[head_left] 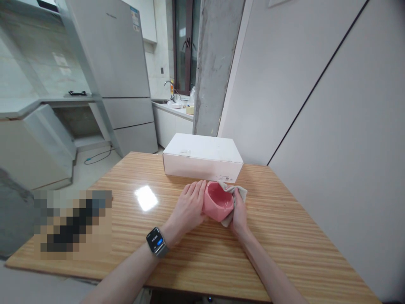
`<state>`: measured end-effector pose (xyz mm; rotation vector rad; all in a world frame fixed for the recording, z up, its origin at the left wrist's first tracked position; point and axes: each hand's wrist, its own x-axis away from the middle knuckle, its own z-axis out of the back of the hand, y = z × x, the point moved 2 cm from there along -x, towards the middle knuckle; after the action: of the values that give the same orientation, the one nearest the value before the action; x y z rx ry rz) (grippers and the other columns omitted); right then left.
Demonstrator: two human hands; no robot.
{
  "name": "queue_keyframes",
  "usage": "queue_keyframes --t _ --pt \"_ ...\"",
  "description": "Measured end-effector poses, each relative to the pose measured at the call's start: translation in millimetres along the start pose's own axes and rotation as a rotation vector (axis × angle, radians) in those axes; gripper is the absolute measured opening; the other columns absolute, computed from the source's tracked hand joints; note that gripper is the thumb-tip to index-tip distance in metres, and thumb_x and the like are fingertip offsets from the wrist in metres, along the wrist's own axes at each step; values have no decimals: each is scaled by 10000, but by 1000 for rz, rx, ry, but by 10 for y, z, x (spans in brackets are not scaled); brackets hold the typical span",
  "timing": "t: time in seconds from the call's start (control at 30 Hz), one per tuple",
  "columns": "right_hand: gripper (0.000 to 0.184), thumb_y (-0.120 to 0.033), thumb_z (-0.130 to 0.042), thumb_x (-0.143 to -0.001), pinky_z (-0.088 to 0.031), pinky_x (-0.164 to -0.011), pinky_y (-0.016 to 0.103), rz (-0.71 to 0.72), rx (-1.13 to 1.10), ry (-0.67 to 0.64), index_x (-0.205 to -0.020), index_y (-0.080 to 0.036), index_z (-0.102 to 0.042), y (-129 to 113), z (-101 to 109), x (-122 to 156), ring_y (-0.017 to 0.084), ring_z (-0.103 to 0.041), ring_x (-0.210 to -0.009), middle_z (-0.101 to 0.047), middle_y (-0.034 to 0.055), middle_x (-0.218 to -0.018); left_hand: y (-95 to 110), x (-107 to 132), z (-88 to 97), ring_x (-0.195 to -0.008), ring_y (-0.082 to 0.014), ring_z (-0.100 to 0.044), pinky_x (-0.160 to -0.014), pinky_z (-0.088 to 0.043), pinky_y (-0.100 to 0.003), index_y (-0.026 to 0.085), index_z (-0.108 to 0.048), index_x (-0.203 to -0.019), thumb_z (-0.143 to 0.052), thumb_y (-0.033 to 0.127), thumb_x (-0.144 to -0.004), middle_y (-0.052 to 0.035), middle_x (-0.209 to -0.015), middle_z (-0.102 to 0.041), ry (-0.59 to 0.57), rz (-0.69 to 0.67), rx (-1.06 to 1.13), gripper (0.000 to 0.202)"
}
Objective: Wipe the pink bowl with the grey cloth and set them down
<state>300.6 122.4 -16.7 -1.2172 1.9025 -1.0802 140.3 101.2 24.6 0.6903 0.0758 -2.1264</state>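
A pink faceted bowl [217,207] is held between my two hands over the wooden table [278,236], tilted so that its hollow inside shows. My left hand [190,204] presses along the bowl's left side, fingers together and curled around it. On the other side, my right hand [239,213] grips a light grey cloth [241,192], its thumb pinning the fabric near the bowl's rim. The cloth lies over the right edge of the bowl and hangs out below it. The fingertips of my right hand are hidden behind the cloth and bowl.
Just behind the bowl, a long white box [202,156] stands on the table. A blurred-out dark object [74,223] lies at the table's left. A wall [332,147] runs along the right side. Beyond are a refrigerator [117,63] and a sink faucet [169,86].
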Motion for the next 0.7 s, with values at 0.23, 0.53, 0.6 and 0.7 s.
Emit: queue_keyframes --t 0.23,0.53,0.6,0.7 --pt "289 -483 -570 -781 -438 -894 293 -75 -37 -24 -878 -219 -634 13 10 -2 149 -623 -880 -687 -30 -916 92 -17 87 -1287 -325 -356 -1076 -279 -488 154 -234 -1386 -752 413 -555 -170 -1388 -381 20 -14 375 1012" --pt "382 -498 -527 -814 -351 -1018 351 6 4 -88 -1045 -213 -630 9 19 -28 164 -553 -1103 -653 1 -1116 94 -11 31 -1271 -299 -381 -1048 -367 -458 183 -201 -1392 -783 394 -549 -147 -1375 -375 118 32 447 1046" --pt "400 -494 -546 -802 -335 -1037 357 -1 9 -78 -1085 -222 -618 7 6 -8 164 -524 -1152 -634 2 -1164 85 -6 34 -1273 -305 -376 -1033 -387 -457 191 -183 -1403 -773 392 -572 -149 -1383 -357 142 25 403 1038" --pt "408 -478 -572 -788 -292 -1072 365 39 29 -102 -1113 -232 -606 -29 -55 63 170 -487 -1200 -606 10 -1216 94 0 38 -1264 -320 -377 -1015 -401 -473 195 -162 -1416 -743 391 -625 -160 -1372 -351 197 34 346 1001"
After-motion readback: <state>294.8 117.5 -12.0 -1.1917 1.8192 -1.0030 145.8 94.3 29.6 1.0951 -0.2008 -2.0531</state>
